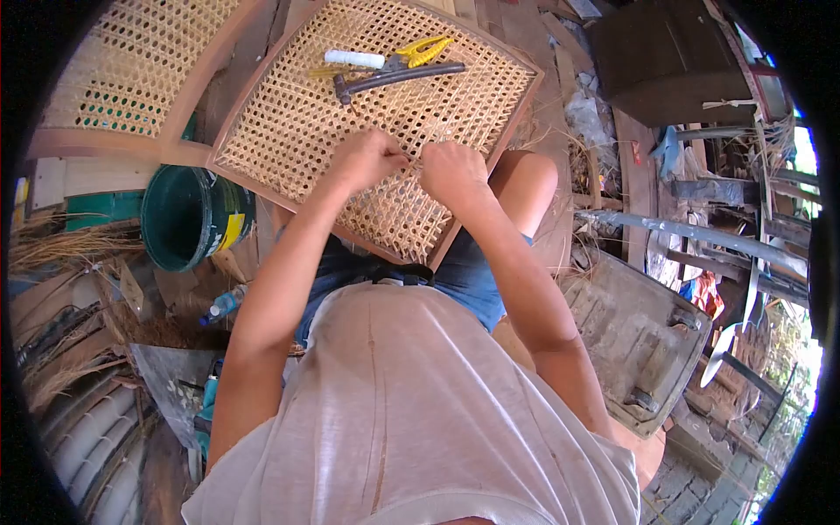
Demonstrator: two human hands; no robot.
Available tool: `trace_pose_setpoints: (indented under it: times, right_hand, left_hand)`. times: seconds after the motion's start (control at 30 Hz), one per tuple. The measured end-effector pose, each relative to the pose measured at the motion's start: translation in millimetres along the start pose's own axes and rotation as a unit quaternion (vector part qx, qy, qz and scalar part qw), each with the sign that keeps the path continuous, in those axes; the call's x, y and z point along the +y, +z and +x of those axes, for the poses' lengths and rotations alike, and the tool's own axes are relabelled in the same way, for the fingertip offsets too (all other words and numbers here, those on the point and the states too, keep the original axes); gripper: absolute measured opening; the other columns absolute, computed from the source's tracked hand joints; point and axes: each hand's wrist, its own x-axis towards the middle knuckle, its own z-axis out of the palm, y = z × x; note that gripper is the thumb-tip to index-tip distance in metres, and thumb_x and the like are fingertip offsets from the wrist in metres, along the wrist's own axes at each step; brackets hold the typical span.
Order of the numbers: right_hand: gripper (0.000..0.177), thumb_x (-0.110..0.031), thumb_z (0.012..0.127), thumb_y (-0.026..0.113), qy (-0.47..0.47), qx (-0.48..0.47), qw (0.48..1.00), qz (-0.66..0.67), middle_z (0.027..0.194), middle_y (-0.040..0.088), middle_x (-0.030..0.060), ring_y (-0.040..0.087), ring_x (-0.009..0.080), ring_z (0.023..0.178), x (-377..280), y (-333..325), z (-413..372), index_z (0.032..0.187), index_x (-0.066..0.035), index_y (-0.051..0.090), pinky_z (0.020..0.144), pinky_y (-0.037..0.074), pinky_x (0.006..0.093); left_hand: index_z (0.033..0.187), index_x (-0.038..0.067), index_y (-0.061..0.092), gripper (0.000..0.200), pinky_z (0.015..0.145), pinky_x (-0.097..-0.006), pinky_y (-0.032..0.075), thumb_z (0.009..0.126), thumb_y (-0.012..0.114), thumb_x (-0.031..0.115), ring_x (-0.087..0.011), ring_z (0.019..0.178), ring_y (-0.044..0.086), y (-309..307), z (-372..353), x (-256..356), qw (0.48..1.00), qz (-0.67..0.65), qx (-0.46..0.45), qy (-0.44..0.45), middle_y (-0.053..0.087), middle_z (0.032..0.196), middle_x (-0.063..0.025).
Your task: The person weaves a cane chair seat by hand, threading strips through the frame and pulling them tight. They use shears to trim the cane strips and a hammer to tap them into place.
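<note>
A wooden frame with a woven cane panel [289, 114] lies tilted across my lap. Over its lower part, my left hand [372, 162] has its thumb and fingers pinched together. Close to its right, my right hand [453, 173] is closed, knuckles up. A thin cane strand [413, 164] seems to run between the two hands, its ends hidden by the fingers. On the panel beyond my hands rest a hammer [398, 79] with a dark handle, a yellow-handled cutting tool [424, 52] and a white cylindrical object [354, 59]. Loose strand ends stick out at the panel's near corner.
Another woven cane frame [140, 70] stands at the upper left. Below it is a dark green bucket [179, 219], with a plastic bottle [226, 304] nearby. To my right lie a grey lid-like panel [634, 332] and a metal pipe [700, 236]. A dark cabinet [665, 66] stands beyond.
</note>
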Motion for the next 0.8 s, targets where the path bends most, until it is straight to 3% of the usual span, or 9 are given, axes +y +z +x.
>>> trace_pose_setpoints:
  times: [0.2, 0.3, 0.37, 0.43, 0.47, 0.57, 0.6, 0.67, 0.8]
  right_hand:
    - [0.023, -0.021, 0.090, 0.064, 0.041, -0.023, 0.999, -0.022, 0.101, 0.077, 0.0167, 0.075, 0.0319, 0.097, 2.1, -8.7, 0.6, 0.103, -0.005, 0.076, 0.080, 0.060, 0.0423]
    - [0.025, -0.027, 0.087, 0.068, 0.073, -0.011, 0.997, -0.036, 0.101, 0.077, 0.0146, 0.076, 0.0311, 0.096, 17.7, -24.2, -5.1, 0.099, -0.008, 0.077, 0.079, 0.060, 0.0423]
    - [0.029, -0.032, 0.085, 0.070, 0.138, -0.003, 0.990, -0.003, 0.097, 0.077, 0.0147, 0.076, 0.0300, 0.093, 34.9, -79.1, -40.1, 0.099, -0.007, 0.078, 0.082, 0.060, 0.0436]
    - [0.032, -0.033, 0.084, 0.072, 0.153, 0.010, 0.988, -0.009, 0.093, 0.077, 0.0161, 0.076, 0.0324, 0.091, 66.3, -82.5, -45.0, 0.097, -0.005, 0.078, 0.082, 0.060, 0.0444]
    - [0.034, -0.035, 0.084, 0.072, 0.135, 0.041, 0.990, -0.011, 0.093, 0.077, 0.0172, 0.075, 0.0341, 0.091, 72.0, -91.7, -51.1, 0.098, -0.005, 0.078, 0.082, 0.060, 0.0446]
    - [0.036, -0.037, 0.087, 0.070, 0.113, 0.074, 0.991, 0.012, 0.090, 0.075, 0.0197, 0.074, 0.0378, 0.091, 68.9, -101.8, -61.7, 0.100, -0.004, 0.076, 0.081, 0.059, 0.0461]
    - [0.036, -0.040, 0.088, 0.069, 0.120, 0.111, 0.986, 0.038, 0.088, 0.075, 0.0186, 0.074, 0.0372, 0.089, 66.8, -92.5, -60.5, 0.095, -0.005, 0.075, 0.081, 0.058, 0.0480]
    - [0.025, -0.025, 0.090, 0.066, 0.105, 0.112, 0.986, 0.070, 0.090, 0.075, 0.0214, 0.074, 0.0371, 0.092, 56.5, -86.2, -58.3, 0.096, -0.002, 0.073, 0.081, 0.059, 0.0490]
    - [0.019, -0.017, 0.091, 0.061, 0.082, 0.039, 0.992, 0.082, 0.093, 0.075, 0.0205, 0.074, 0.0365, 0.092, 45.8, -20.6, -33.8, 0.097, -0.003, 0.073, 0.081, 0.059, 0.0486]
  left_hand:
    - [0.094, 0.009, 0.079, 0.029, 0.078, -0.0436, 0.055, 0.089, 0.074, 0.037, -0.0305, 0.085, 0.072, -12.7, -0.2, 22.0, 0.997, 0.051, -0.051, -0.040, 0.076, 0.090, -0.0117]
    - [0.102, 0.006, 0.077, 0.033, 0.083, -0.0453, 0.055, 0.091, 0.071, 0.037, -0.0326, 0.094, 0.072, -14.0, 4.0, 26.1, 0.992, 0.119, 0.049, 0.010, 0.076, 0.099, -0.0164]
    - [0.109, 0.004, 0.076, 0.033, 0.087, -0.0421, 0.055, 0.095, 0.068, 0.034, -0.0326, 0.100, 0.071, -4.4, 11.7, 30.1, 0.992, 0.112, 0.033, 0.049, 0.074, 0.107, -0.0201]
    - [0.108, 0.003, 0.077, 0.036, 0.086, -0.0400, 0.056, 0.097, 0.065, 0.035, -0.0271, 0.096, 0.072, 15.4, 13.2, 37.1, 0.975, -0.172, 0.057, 0.126, 0.076, 0.100, -0.0176]
    - [0.108, 0.003, 0.077, 0.036, 0.086, -0.0400, 0.056, 0.097, 0.065, 0.035, -0.0271, 0.096, 0.072, 19.6, 13.4, 41.0, 0.976, -0.169, 0.051, 0.129, 0.076, 0.100, -0.0176]
    - [0.115, -0.001, 0.075, 0.033, 0.083, -0.0283, 0.054, 0.101, 0.068, 0.028, -0.0091, 0.091, 0.066, 26.5, 16.2, 53.4, 0.867, -0.479, -0.057, 0.122, 0.077, 0.104, -0.0059]
    - [0.112, -0.001, 0.076, 0.028, 0.078, -0.0243, 0.052, 0.098, 0.071, 0.022, -0.0070, 0.085, 0.064, 22.1, 12.1, 58.4, 0.855, -0.515, -0.019, 0.056, 0.076, 0.098, -0.0030]
    - [0.109, 0.000, 0.078, 0.025, 0.077, -0.0230, 0.051, 0.096, 0.073, 0.020, -0.0060, 0.085, 0.064, 13.3, 3.7, 61.9, 0.878, -0.477, 0.015, 0.034, 0.076, 0.096, -0.0027]
    - [0.096, 0.003, 0.081, 0.020, 0.066, -0.0242, 0.050, 0.089, 0.079, 0.021, -0.0069, 0.073, 0.065, 20.5, 5.8, 21.6, 0.952, -0.295, 0.081, -0.025, 0.076, 0.083, -0.0041]
